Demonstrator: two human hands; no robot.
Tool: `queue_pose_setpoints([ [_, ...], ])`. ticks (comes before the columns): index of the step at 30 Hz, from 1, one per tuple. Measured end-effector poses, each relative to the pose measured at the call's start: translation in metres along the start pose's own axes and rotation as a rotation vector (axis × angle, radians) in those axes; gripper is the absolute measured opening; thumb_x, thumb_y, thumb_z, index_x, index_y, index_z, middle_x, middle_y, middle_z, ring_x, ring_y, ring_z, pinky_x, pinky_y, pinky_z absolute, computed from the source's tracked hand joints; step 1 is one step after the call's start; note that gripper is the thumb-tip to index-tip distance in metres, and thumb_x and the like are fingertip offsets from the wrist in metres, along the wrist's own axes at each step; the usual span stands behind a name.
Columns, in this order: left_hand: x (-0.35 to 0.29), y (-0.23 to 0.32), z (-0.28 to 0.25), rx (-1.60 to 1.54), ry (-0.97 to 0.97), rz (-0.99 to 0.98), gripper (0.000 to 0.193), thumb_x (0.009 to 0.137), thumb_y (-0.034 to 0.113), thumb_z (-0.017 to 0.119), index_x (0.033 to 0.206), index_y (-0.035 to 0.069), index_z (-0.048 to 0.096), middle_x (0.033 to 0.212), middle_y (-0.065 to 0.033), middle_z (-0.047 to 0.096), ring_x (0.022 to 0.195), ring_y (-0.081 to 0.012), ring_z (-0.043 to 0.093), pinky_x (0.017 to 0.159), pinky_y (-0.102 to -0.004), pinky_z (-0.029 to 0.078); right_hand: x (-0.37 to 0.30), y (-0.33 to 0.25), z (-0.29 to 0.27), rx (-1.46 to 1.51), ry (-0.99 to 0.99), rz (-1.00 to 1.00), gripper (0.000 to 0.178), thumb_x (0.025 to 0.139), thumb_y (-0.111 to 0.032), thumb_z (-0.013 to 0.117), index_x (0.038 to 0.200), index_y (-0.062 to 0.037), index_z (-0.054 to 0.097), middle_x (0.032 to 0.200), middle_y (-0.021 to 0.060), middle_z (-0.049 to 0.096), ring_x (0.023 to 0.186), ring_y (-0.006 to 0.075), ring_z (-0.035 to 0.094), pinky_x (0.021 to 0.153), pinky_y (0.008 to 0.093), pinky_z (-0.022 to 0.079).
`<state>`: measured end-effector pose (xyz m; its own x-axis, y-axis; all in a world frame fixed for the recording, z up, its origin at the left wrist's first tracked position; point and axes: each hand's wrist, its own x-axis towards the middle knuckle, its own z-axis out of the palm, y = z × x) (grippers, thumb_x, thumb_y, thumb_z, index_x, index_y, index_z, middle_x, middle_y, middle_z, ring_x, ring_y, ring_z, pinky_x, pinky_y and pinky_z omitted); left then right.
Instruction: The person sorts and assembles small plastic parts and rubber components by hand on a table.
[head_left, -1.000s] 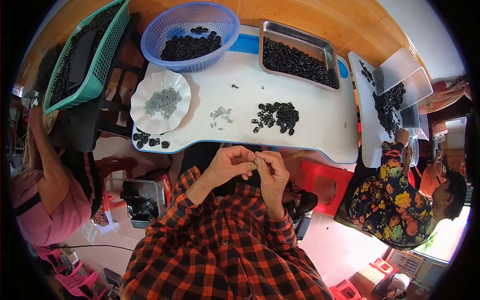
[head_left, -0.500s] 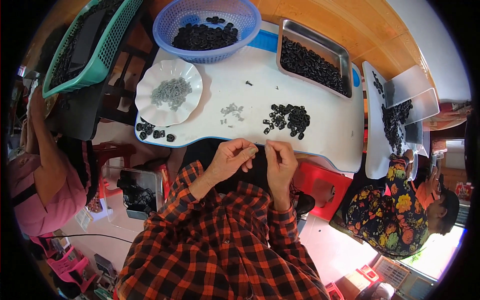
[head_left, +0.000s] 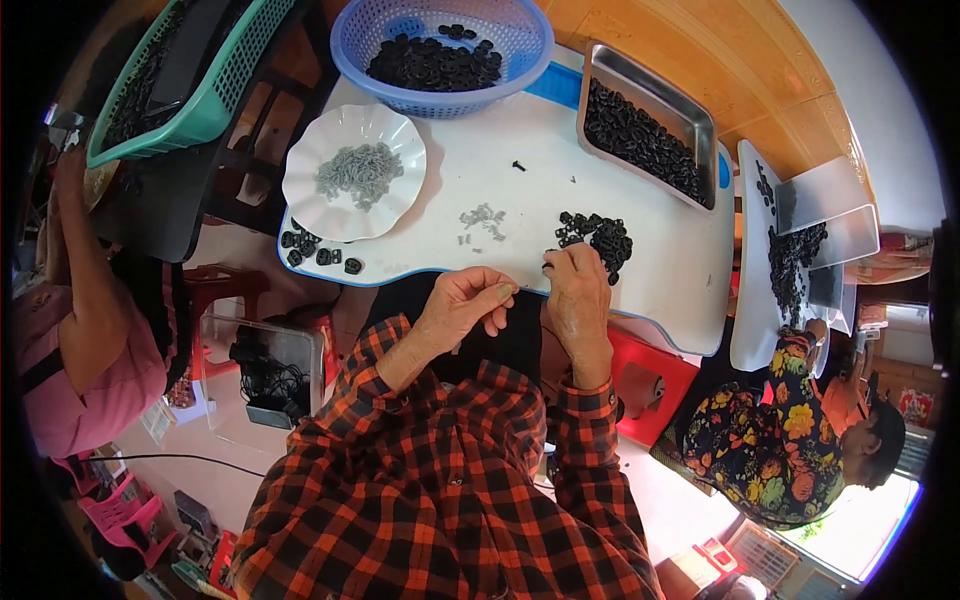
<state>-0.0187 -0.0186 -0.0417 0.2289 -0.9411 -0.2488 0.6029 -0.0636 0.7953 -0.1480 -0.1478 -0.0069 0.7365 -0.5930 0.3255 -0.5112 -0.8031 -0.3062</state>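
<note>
My left hand (head_left: 465, 308) is in front of the table's near edge, thumb and fingertips pinched together. Whatever is between them is too small to name. My right hand (head_left: 580, 305) reaches over the edge, its fingers closed at a small black plastic part (head_left: 548, 268) beside the pile of black plastic parts (head_left: 610, 245). The hand covers some of that pile. Left of it lies a small scatter of pale translucent pieces (head_left: 484, 216). A white scalloped plate (head_left: 300, 190) holds a heap of similar grey pieces (head_left: 360, 175).
Several black parts (head_left: 322, 255) lie below the plate. Farther back are a blue basket (head_left: 345, 50) and a metal tray (head_left: 710, 150), both with black parts. A person in a flowered top (head_left: 770, 440) works at a right-hand table; another in pink (head_left: 110, 370) is at left.
My right hand has moved away from my left, forward and right to the black parts. My left hand keeps its pinch. The view has shifted slightly.
</note>
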Motion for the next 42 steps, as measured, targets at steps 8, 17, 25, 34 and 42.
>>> queue_pose_setpoints([
  [8, -0.002, 0.005, -0.001, -0.140, -0.034, -0.014, 0.023, 0.095, 0.016, 0.055, 0.101, -0.005, 0.062, 0.080, -0.0059, 0.062, 0.059, -0.0081, 0.059, 0.049, -0.0191, 0.049, -0.013, -0.004, -0.003, 0.065, 0.004, 0.086, 0.009, 0.073, -0.001, 0.065, 0.079, -0.0017, 0.058, 0.077, 0.0134, 0.051, 0.076, 0.0329, 0.054, 0.065, 0.0421, 0.044],
  [17, -0.004, 0.009, 0.001, -0.223, -0.076, 0.018, 0.022, 0.094, 0.014, 0.056, 0.102, -0.006, 0.061, 0.079, -0.0061, 0.062, 0.059, -0.0081, 0.059, 0.048, -0.0190, 0.049, -0.033, -0.040, -0.016, 0.947, 0.142, 0.668, 0.013, 0.085, -0.004, 0.064, 0.098, -0.0008, 0.064, 0.084, 0.0036, 0.062, 0.072, 0.0095, 0.057, 0.065, 0.0226, 0.046],
  [25, -0.006, 0.010, 0.005, -0.194, -0.069, 0.033, 0.022, 0.093, 0.013, 0.056, 0.103, -0.006, 0.061, 0.079, -0.0063, 0.062, 0.059, -0.0080, 0.059, 0.048, -0.0191, 0.049, -0.035, -0.060, -0.020, 1.253, 0.147, 0.724, 0.015, 0.086, -0.005, 0.065, 0.099, 0.0024, 0.064, 0.082, 0.0035, 0.065, 0.069, 0.0071, 0.057, 0.064, 0.0197, 0.047],
  [34, -0.008, 0.014, 0.012, -0.160, -0.062, 0.049, 0.019, 0.094, 0.013, 0.056, 0.100, -0.003, 0.062, 0.070, -0.0045, 0.060, 0.054, -0.0079, 0.055, 0.046, -0.0194, 0.045, -0.037, -0.066, -0.017, 1.106, 0.181, 0.651, 0.018, 0.086, -0.003, 0.064, 0.103, 0.0031, 0.064, 0.081, 0.0033, 0.063, 0.072, 0.0069, 0.056, 0.066, 0.0192, 0.046],
  [42, -0.010, 0.016, 0.013, -0.164, -0.078, 0.060, 0.019, 0.095, 0.015, 0.055, 0.099, -0.002, 0.062, 0.070, -0.0042, 0.060, 0.054, -0.0079, 0.055, 0.046, -0.0184, 0.045, -0.037, -0.071, -0.026, 1.117, 0.152, 0.649, 0.016, 0.085, -0.002, 0.064, 0.101, 0.0022, 0.066, 0.078, 0.0022, 0.063, 0.071, 0.0060, 0.055, 0.065, 0.0187, 0.045],
])
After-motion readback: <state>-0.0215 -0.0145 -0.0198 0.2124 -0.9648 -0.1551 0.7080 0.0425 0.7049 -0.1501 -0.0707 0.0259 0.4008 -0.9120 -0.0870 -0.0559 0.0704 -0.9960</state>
